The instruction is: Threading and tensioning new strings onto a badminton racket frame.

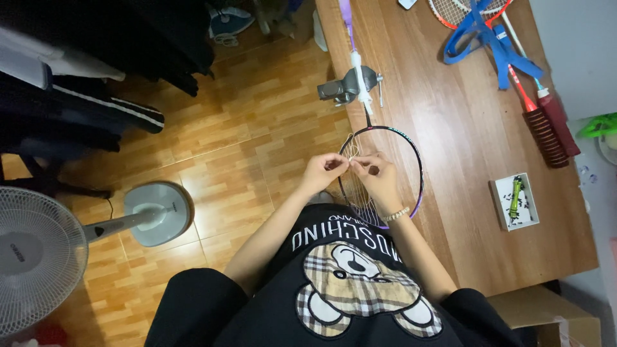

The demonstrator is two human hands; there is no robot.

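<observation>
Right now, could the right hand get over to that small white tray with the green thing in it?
Probably yes. The right hand is at the racket strings, and bare tabletop lies between it and the white tray, with nothing in the way.

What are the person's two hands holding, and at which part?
Both the left hand and right hand pinch a thin string at the racket head's strung face.

To my right on the wooden surface (463, 128) sits a small white open box (514, 200), square-edged, with a green item and dark bits inside. A brown cardboard carton (546, 311) stands on the floor by my right knee
</observation>
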